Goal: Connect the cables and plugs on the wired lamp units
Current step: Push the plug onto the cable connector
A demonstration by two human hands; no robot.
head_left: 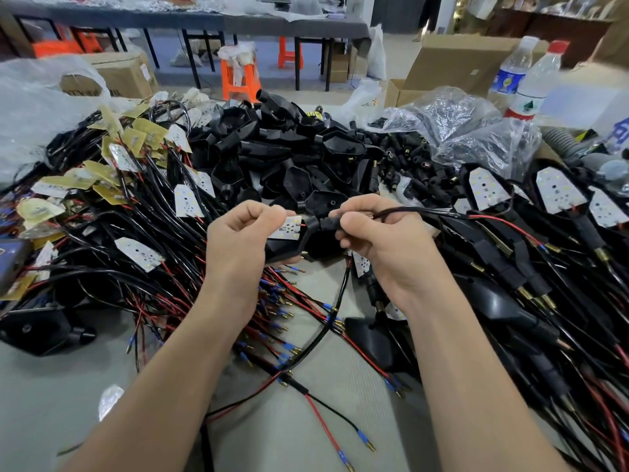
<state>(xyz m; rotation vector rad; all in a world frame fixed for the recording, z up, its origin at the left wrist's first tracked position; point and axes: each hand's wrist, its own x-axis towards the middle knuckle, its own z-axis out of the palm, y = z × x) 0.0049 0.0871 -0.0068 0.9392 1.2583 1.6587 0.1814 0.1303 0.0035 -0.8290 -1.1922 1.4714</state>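
While the left hand (238, 233) curls its fingers round a small flat white light board (288, 227) and a black plastic lamp shell (284, 252), the right hand (374, 233) pinches the thin black cable (401, 210) next to them, above the middle of the grey table (51, 386).

Both your forearms reach fwd, bare, hands close together at ctr. Your L hand (238, 233) is fisted, knuckles up, gripping lamp unit (287, 229). R hand (377, 233) is curled, fingertips pinching cable (412, 210).
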